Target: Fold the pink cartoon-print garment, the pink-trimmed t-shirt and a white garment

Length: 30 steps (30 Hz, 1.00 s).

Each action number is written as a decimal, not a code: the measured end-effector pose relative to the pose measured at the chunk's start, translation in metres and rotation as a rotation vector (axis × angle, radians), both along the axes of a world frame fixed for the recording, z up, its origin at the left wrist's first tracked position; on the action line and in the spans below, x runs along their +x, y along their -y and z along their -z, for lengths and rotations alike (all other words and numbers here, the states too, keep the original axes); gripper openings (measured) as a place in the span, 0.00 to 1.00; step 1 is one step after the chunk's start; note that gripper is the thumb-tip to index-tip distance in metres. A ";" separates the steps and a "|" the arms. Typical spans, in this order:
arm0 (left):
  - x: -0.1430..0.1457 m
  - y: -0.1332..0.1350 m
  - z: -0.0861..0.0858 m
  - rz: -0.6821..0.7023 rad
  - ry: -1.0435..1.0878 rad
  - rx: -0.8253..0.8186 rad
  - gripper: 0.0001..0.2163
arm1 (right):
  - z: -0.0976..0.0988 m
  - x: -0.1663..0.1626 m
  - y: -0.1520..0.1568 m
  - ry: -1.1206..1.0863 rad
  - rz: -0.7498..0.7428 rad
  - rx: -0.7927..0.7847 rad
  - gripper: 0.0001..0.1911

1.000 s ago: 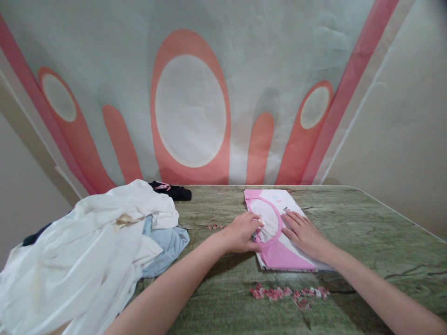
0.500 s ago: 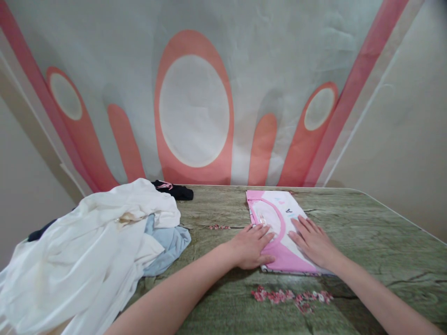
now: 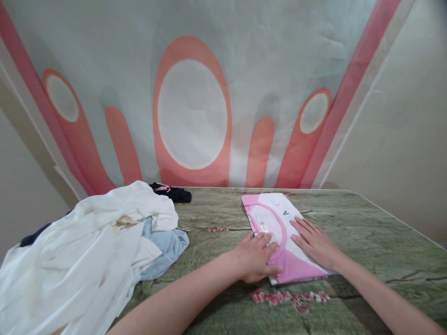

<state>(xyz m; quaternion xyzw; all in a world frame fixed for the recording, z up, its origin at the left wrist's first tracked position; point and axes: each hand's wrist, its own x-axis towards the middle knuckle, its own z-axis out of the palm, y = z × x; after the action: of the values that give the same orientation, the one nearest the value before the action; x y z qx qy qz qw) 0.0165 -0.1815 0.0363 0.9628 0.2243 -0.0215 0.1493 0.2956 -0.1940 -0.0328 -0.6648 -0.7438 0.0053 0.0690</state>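
A folded pink and white garment [image 3: 275,214] lies flat on the green marbled table [image 3: 377,237], right of centre. My left hand [image 3: 256,258] rests palm down on its near left edge, fingers stretched out flat. My right hand [image 3: 314,242] lies flat on the garment's right side, fingers spread. Neither hand holds anything.
A heap of white cloth [image 3: 84,251] with a light blue piece [image 3: 167,246] covers the table's left part. A dark garment [image 3: 172,191] lies behind it by the wall. Small pink flower prints [image 3: 289,297] mark the table near me. A wall with red ovals stands behind.
My left hand opened from a pinch on the garment's neckline and slid toward me to lie flat. The garment has turned slightly, its near end swinging to the right.
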 end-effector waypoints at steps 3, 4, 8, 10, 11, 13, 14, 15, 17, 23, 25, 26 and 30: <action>-0.002 -0.009 0.008 -0.058 0.048 0.058 0.28 | -0.001 0.005 0.000 -0.012 0.002 -0.013 0.33; -0.003 -0.013 0.011 -0.099 0.059 0.083 0.27 | 0.000 0.006 0.001 -0.008 0.014 -0.015 0.34; -0.006 -0.027 0.017 -0.234 0.076 0.163 0.27 | 0.003 0.003 0.004 0.030 0.086 -0.010 0.35; -0.005 -0.025 0.013 -0.262 0.109 0.197 0.26 | 0.004 0.000 0.007 0.048 0.125 -0.005 0.35; -0.003 -0.022 0.010 -0.254 0.131 0.206 0.26 | 0.004 -0.002 0.008 0.055 0.143 -0.004 0.35; 0.003 -0.012 0.004 -0.170 0.169 0.198 0.26 | 0.003 -0.007 0.012 0.071 0.175 -0.001 0.35; 0.005 -0.006 0.001 -0.094 0.180 0.182 0.26 | 0.002 -0.010 0.014 0.082 0.188 0.003 0.35; 0.008 0.000 -0.001 -0.003 0.184 0.162 0.25 | 0.000 -0.014 0.016 0.096 0.197 0.010 0.35; 0.012 0.008 -0.002 0.155 0.178 0.128 0.25 | -0.006 -0.023 0.022 0.137 0.211 0.038 0.35; 0.015 0.005 -0.005 0.219 0.166 0.169 0.18 | -0.039 -0.054 0.042 0.282 0.223 0.132 0.33; 0.012 -0.002 -0.010 0.210 0.155 0.179 0.17 | -0.050 -0.063 0.047 0.299 0.199 0.122 0.32; 0.010 -0.007 -0.012 0.196 0.145 0.181 0.16 | -0.054 -0.067 0.050 0.294 0.172 0.108 0.32; -0.004 -0.031 -0.016 0.054 0.108 0.241 0.16 | -0.066 -0.083 0.061 0.182 -0.012 0.044 0.28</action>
<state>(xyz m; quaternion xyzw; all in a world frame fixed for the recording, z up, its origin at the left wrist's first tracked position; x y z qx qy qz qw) 0.0128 -0.1501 0.0527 0.9791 0.1910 0.0535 0.0440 0.2124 -0.2548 0.0336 -0.6566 -0.7507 -0.0710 0.0159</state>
